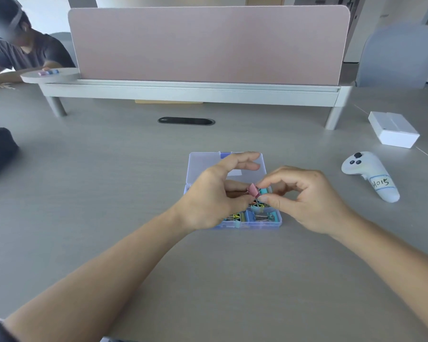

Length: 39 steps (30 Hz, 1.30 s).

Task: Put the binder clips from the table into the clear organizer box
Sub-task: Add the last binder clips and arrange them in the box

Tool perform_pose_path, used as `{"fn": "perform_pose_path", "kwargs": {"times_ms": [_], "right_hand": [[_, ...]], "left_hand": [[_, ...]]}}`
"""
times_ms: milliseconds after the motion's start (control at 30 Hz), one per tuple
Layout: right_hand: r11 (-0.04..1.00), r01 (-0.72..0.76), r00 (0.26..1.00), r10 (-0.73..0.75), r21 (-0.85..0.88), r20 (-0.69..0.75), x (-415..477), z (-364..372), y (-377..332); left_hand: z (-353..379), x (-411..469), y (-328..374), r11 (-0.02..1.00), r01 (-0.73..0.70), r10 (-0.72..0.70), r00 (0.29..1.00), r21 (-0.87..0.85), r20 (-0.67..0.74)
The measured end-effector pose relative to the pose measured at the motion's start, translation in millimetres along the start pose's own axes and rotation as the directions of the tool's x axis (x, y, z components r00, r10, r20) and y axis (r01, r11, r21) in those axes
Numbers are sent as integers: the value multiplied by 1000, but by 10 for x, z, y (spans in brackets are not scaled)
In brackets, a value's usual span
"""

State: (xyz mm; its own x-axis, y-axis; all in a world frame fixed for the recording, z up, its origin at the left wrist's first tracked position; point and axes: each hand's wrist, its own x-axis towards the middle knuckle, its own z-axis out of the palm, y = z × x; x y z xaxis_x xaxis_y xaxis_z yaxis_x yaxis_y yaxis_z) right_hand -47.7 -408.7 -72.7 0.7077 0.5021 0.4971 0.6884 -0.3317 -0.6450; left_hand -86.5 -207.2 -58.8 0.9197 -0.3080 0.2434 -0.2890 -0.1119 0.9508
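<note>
so a pink binder clip (253, 190) is being held up just above the clear organizer box (201, 166), pinched from both sides. the left hand (215, 196) is closed on the wire-handle end, with the thumb and a lower finger nipped onto it while the upper fingers are stretched loosely over the open lid. the right hand (307, 198) is pinching the coloured body from the other side between thumb and forefinger, and its other fingers are curled in behind. how much of the clip is actually covered by the fingertips can't be told, it's tiny in the shot

the box is sat on the grey table (84, 193) pretty much dead centre, with the lid flipped open away from the camera. the compartments nearest the camera are already loaded with binder clips (262, 216) in teal, yellow, green and blue. a teal clip (264, 191) is seen peeking out just beside the pink one, over the box

off to the right, well apart from the box, a white controller (371, 178) is laid on the table with a handwritten label stuck on it, and a white carton (393, 129) is parked further back. a pink divider panel (208, 45) is mounted on a grey raised shelf across the back, and a black oval cable slot (186, 121) is set into the table between that and the box. another person (27, 55) is seated at the far left
</note>
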Motion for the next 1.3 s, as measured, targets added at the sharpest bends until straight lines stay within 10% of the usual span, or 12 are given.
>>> {"fn": "perform_pose_path", "kwargs": {"times_ms": [700, 900, 1300], "right_hand": [[978, 154, 988, -157, -141, -5, -18, 21, -83], [999, 14, 999, -13, -35, 36, -76, -59, 52], [996, -88, 991, 91, -35, 98, -155, -15, 123]], "left_hand": [[-28, -12, -21, 999, -50, 49, 996, 7, 79], [-169, 15, -172, 825, -268, 251, 962, 498, 102], [-176, 12, -260, 640, -412, 297, 911, 648, 286]]}}
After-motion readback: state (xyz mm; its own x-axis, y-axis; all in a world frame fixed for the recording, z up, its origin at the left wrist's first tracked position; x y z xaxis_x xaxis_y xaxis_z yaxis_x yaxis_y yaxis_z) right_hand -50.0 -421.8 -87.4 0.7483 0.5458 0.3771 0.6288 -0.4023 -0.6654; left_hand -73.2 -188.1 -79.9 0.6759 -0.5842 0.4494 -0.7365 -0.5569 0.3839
